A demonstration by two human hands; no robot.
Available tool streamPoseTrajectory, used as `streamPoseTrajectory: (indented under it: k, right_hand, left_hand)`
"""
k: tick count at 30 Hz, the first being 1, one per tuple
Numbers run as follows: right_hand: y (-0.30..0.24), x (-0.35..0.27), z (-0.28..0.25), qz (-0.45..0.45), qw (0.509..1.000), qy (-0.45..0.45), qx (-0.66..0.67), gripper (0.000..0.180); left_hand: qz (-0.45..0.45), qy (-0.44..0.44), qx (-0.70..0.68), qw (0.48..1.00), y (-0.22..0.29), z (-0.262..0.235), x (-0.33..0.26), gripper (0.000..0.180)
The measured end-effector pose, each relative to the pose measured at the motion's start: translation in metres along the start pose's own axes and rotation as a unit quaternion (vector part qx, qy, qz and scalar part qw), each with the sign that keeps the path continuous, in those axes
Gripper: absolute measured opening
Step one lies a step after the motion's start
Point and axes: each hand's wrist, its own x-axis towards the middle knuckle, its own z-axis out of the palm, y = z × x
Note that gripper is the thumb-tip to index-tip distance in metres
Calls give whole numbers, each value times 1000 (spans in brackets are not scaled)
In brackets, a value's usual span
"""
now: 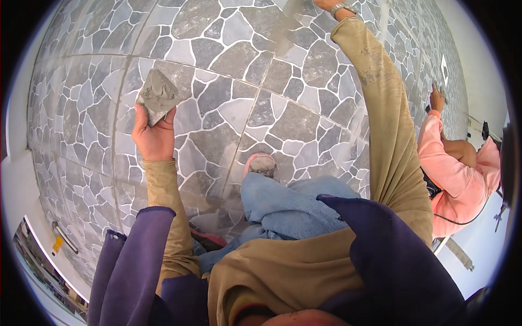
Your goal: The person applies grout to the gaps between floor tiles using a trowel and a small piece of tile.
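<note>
My left hand (154, 140) grips the near edge of a small flat piece (151, 116), thumb on one side and fingers on the other. A ridged heap of wet grey paste (160, 89), like mortar or grout, covers most of its top. At the far edge of the head view my right hand (325, 4) reaches out over the tiles, a watch on its wrist. The fingers of that hand are cut off, so whatever it holds or touches is hidden. Stone-patterned floor tiles (293, 122) with straight joints between them lie beneath both hands.
On my right crouches another person in a pink top (454, 174), one hand (436, 99) at the tiles. A metal bar-like thing (66, 237) with a yellow tag lies at the left edge by a white border. My shoe (261, 163) rests on the tiles.
</note>
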Motion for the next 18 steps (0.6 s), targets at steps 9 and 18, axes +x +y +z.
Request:
streamPoseTrajectory:
  k: [9, 18]
  right_hand:
    - [-35, -32, 13, -47, 998, -41, -21, 52]
    - [-101, -225, -5, -171, 981, -88, 0, 56]
  left_hand:
    - [-29, -15, -13, 999, -20, -2, 1, 45]
    - [-21, -63, -33, 997, -33, 29, 8, 44]
